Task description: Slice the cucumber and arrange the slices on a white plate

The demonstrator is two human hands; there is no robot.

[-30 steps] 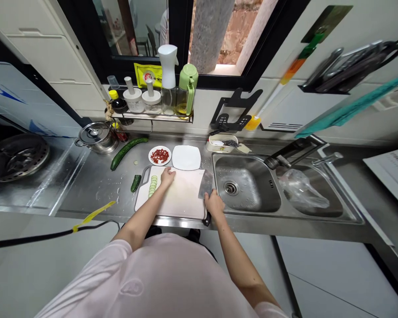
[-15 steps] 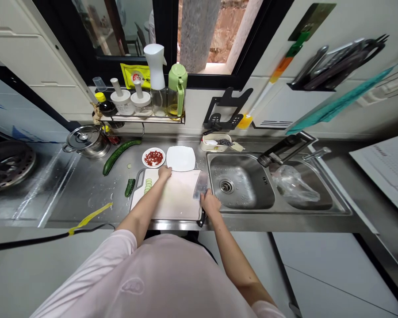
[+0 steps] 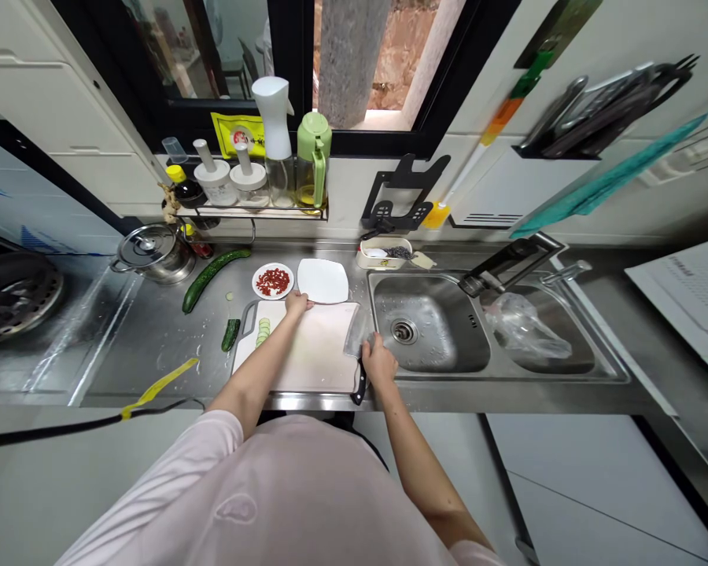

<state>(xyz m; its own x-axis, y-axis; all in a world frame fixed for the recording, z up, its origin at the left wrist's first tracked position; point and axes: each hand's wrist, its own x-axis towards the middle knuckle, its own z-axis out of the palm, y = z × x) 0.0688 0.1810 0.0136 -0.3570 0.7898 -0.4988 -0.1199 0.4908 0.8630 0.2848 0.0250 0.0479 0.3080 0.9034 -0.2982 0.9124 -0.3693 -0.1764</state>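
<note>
My left hand (image 3: 296,303) pinches the near left edge of a white square plate (image 3: 322,281), just above the cutting board (image 3: 315,354). On the board's right side lies a cleaver (image 3: 355,334), its black handle toward the counter's front edge. My right hand (image 3: 380,362) is beside the cleaver, thumb and forefinger apart, the handle outside its grasp. Cucumber slices (image 3: 263,331) lie in a row at the board's left. Left of the square plate, a small white plate (image 3: 263,290) holds chopped red pieces.
A whole cucumber (image 3: 209,281), a cucumber piece (image 3: 230,335) and a lidded pot (image 3: 153,251) are on the left. The sink (image 3: 433,330) is at the right under a tap (image 3: 507,263). Bottles stand on a rack (image 3: 253,211) behind; a yellow strip (image 3: 162,387) crosses the front left.
My right hand has shifted slightly right, away from the cleaver. My left hand has moved a little right and now grips the square plate's edge.
</note>
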